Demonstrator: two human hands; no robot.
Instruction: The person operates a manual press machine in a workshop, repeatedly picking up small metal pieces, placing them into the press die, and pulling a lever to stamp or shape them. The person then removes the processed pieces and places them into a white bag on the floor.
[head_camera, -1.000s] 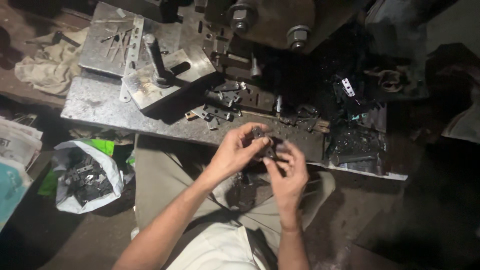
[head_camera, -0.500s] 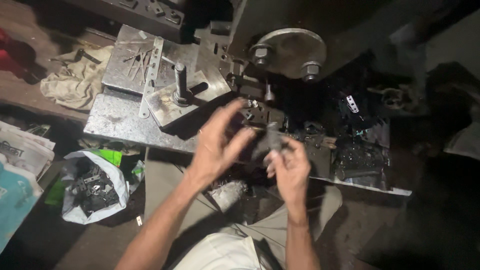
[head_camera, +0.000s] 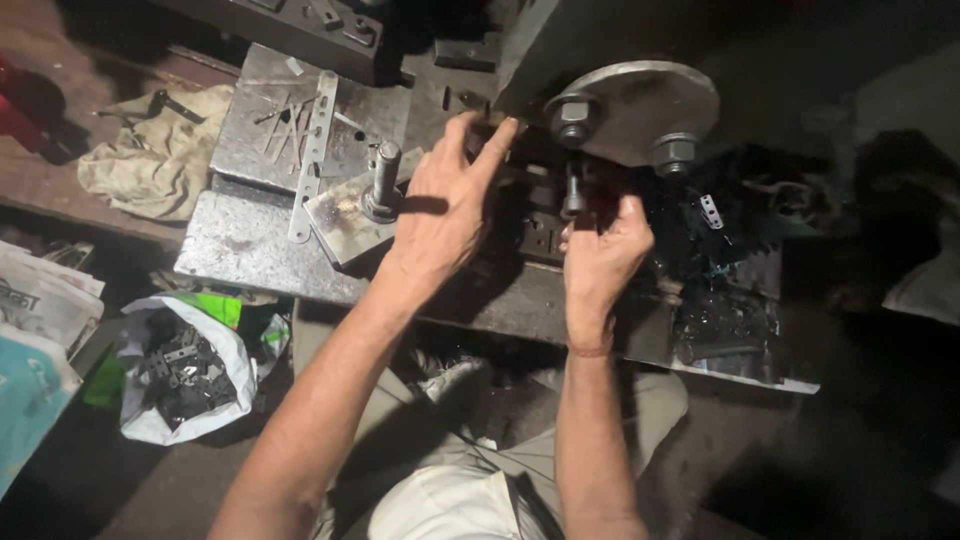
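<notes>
Dim workshop, grey steel press table (head_camera: 250, 250) strewn with dark metal parts. Your left hand (head_camera: 445, 215) is spread open, fingertips against the press body just left of the round steel flange plate (head_camera: 640, 105). Your right hand (head_camera: 600, 255), below that plate, pinches a small dark metal piece (head_camera: 573, 195), upright under the plate's left bolt.

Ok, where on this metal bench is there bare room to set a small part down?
The front left of the metal bench is bare, bordered by the slotted strip and the block with the upright pin. Around the left hand and right hand under the round plate it is tight. The right end is crowded with dark scrap pieces.
</notes>
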